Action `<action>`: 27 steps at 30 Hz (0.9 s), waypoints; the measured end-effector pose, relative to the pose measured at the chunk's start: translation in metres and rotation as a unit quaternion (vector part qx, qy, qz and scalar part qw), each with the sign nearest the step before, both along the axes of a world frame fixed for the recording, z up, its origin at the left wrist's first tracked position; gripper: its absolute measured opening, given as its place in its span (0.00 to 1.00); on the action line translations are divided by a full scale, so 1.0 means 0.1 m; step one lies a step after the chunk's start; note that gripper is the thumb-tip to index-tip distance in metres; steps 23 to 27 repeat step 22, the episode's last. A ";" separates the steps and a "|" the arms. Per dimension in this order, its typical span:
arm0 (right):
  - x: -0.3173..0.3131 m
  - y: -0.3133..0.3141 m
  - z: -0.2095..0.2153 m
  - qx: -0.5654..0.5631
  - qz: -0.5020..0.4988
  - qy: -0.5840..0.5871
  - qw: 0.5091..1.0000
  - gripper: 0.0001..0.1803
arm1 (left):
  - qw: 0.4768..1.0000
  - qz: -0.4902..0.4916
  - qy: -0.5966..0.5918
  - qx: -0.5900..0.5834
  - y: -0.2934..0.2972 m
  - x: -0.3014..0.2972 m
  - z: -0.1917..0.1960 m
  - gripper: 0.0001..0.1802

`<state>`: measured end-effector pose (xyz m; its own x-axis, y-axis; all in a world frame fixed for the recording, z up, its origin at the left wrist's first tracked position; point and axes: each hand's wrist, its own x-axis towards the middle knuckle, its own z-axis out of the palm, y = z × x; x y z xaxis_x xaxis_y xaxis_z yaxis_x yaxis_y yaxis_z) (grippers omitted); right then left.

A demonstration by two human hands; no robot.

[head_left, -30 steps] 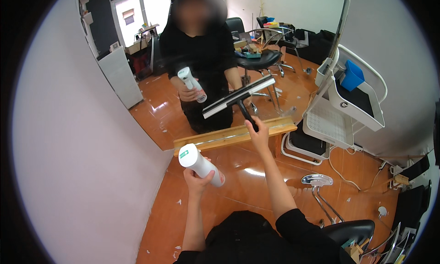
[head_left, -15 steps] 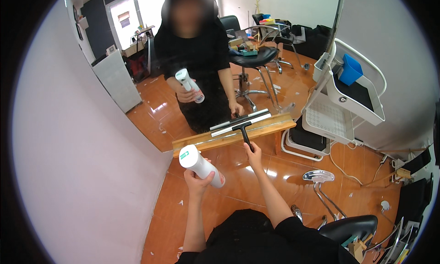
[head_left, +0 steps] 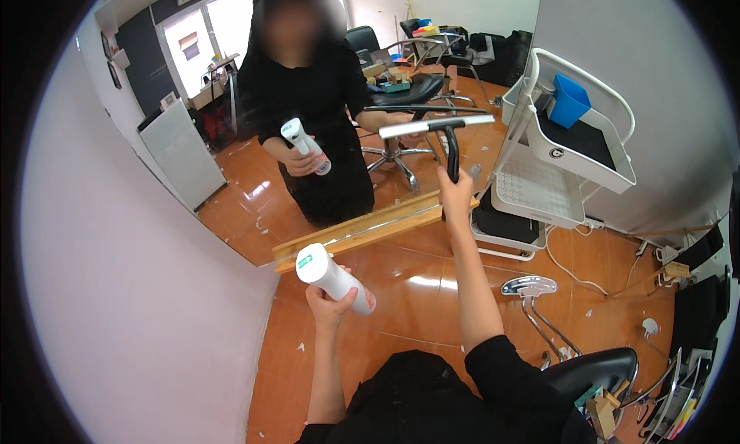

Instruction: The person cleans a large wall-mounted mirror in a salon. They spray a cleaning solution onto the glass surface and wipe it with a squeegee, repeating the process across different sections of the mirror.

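A white spray bottle [head_left: 336,280] is tilted in my left hand [head_left: 330,305], whose fingers wrap round its body. My right hand [head_left: 456,193] grips the black handle of a squeegee [head_left: 436,126], raised in front of the large wall mirror [head_left: 324,193]. The squeegee's pale blade lies nearly level, close to the glass; whether it touches I cannot tell. In the mirror my reflection holds the same bottle and squeegee. Below the glass runs a wooden ledge [head_left: 370,232], between my two hands and farther off.
On the right stands a white tiered trolley [head_left: 539,193] with a blue bin [head_left: 569,101] on top. A black chair [head_left: 593,375] with a chrome footrest [head_left: 529,286] is at the lower right. A white cable [head_left: 566,270] crosses the tiled floor. A pale wall rises at left.
My right hand has lifted the squeegee from just above the wooden ledge, up and to the right across the mirror. The bottle in my left hand has barely moved. The view has shifted slightly.
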<state>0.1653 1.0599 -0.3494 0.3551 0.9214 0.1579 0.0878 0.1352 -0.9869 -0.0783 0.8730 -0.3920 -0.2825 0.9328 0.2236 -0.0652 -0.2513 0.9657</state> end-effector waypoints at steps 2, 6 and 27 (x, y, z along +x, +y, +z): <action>0.09 0.13 0.08 -0.021 -0.019 -0.020 0.999 0.14 | 1.000 -0.002 -0.001 -0.002 0.02 0.05 -0.01 0.23; 0.10 0.09 -0.05 0.014 -0.069 -0.103 0.992 0.13 | 1.000 -0.010 0.005 -0.005 0.08 0.14 -0.04 0.23; 0.35 -0.44 -1.43 -0.172 -0.033 -0.211 0.962 0.15 | 0.999 -0.042 0.008 -0.022 0.30 0.48 -0.18 0.23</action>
